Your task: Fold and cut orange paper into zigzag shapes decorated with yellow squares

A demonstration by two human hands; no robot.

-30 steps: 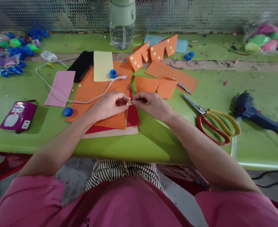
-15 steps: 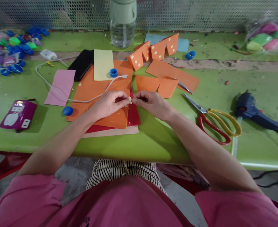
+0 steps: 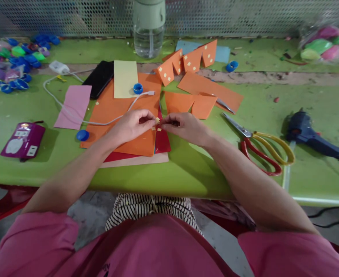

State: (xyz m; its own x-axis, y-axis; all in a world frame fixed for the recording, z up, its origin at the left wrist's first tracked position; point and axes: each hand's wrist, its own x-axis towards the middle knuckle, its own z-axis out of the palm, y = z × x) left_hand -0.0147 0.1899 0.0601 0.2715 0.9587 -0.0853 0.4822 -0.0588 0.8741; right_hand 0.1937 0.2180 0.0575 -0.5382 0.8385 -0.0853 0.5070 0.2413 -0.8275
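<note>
The left hand (image 3: 136,125) has its thumb and forefinger pinched together on a small pale-yellow paper piece (image 3: 157,120), just above the seam between a large orange paper sheet (image 3: 111,109) and a red paper sheet (image 3: 164,143) beneath it. The right hand (image 3: 186,129) is just beside it, fingertips close together and pointing at the piece — I cannot tell whether its grip has anything in it. Two more tiny pale-yellow squares (image 3: 159,130) show just below the fingertips.

A flat orange paper strip with a V-shaped notch (image 3: 204,107) lies near the right hand on the green table (image 3: 192,173). Farther back, a zigzag-folded orange paper strip (image 3: 191,61) stands on edge, dotted with pale-yellow squares. Metal scissors with red and yellow handles (image 3: 246,133) rest beside the right forearm — a dark-blue glue gun (image 3: 313,136) lies beyond them.
</note>
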